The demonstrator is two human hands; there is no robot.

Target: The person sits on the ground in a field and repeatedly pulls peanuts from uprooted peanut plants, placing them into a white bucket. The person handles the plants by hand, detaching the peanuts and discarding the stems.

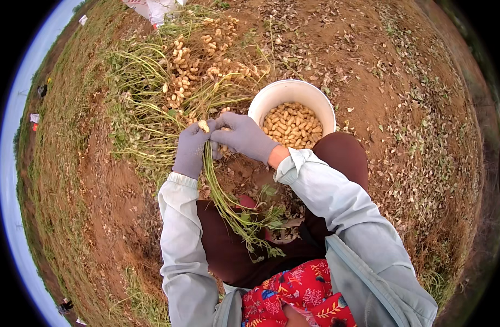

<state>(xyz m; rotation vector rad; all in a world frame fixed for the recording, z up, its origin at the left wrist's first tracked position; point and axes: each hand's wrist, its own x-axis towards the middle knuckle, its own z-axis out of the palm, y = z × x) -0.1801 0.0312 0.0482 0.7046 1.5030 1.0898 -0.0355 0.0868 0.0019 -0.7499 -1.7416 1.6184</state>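
My left hand (193,147), in a grey glove, is closed around a peanut plant (219,196), whose green stems and leaves hang down over my lap. A pale peanut pod (203,126) shows at its fingertips. Close beside it, my right hand (246,135), also gloved, has its thumb and fingers bent together at the root end; several pods show partly beneath. Whether it grips a pod, I cannot tell. Just right of it stands a white bucket (258,102) partly filled with peanuts (293,124).
Uprooted peanut plants with pods (182,73) lie piled ahead and to the left. A white sack (158,10) lies beyond them. Brown soil with dry leaves (417,139) spreads to the right. My bent knee (344,157) is close to the bucket.
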